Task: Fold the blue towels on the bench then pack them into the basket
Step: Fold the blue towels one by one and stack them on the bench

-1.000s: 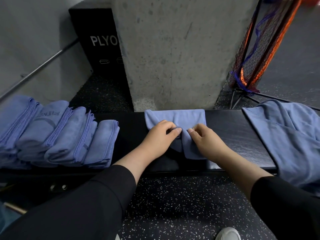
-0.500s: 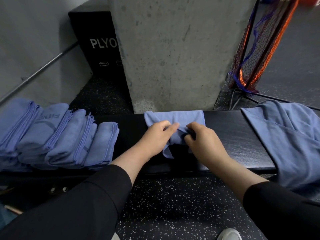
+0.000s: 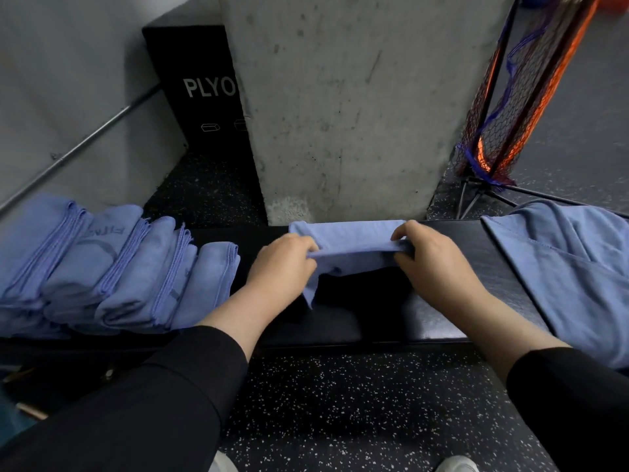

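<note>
Dim, soft overhead light; wide-angle bend at edges; slight blur.

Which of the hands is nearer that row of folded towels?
Left. The left hand sits just right of the folded towels; the right hand is farther right, across the towel both grip.

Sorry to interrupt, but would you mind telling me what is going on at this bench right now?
A person is folding a blue towel on the black bench. The left hand and right hand each pinch its near edge, lifting it towards the far side. A row of folded towels sits at the left, and unfolded towels lie at the right. No basket is in view.
</note>
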Tool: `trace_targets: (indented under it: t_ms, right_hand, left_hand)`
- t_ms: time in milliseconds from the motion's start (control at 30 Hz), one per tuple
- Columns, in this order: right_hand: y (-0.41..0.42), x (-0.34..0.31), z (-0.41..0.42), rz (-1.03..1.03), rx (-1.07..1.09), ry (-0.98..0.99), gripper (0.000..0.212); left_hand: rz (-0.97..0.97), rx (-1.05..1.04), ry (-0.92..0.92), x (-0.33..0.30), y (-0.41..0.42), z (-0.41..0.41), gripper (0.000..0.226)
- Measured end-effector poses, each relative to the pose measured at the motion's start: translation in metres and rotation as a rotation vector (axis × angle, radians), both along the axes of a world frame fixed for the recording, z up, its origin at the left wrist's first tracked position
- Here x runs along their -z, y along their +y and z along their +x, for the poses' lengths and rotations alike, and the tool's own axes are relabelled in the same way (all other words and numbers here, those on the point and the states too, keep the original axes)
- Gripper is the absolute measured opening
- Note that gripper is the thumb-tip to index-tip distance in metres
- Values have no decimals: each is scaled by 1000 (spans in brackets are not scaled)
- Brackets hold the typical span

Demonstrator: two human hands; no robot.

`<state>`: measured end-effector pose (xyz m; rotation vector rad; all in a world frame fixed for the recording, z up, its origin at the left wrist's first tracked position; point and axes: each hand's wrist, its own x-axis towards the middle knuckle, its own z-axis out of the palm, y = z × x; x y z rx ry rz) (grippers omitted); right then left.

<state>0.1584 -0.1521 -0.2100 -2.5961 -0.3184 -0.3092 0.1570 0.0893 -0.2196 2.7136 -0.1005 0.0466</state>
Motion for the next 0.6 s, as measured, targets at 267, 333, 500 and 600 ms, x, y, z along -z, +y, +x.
trace_targets:
  t_ms: [267,333,500,600]
  right_hand:
    - [-41,3,22,-72,300,-10,13]
    - [-41,1,27,32,321,35,13]
    - [-31,-1,38,766,286,228,25]
    - [-37,-4,47,608,323,-2,25]
  left_hand:
    - [-125,-315,-102,0,27,17,21]
    - [-104,-357,-129,-1,28,21,26]
    - [-674,-468,63,-11,15,32,23]
    - [-1108,-433,45,-23,7,38,26]
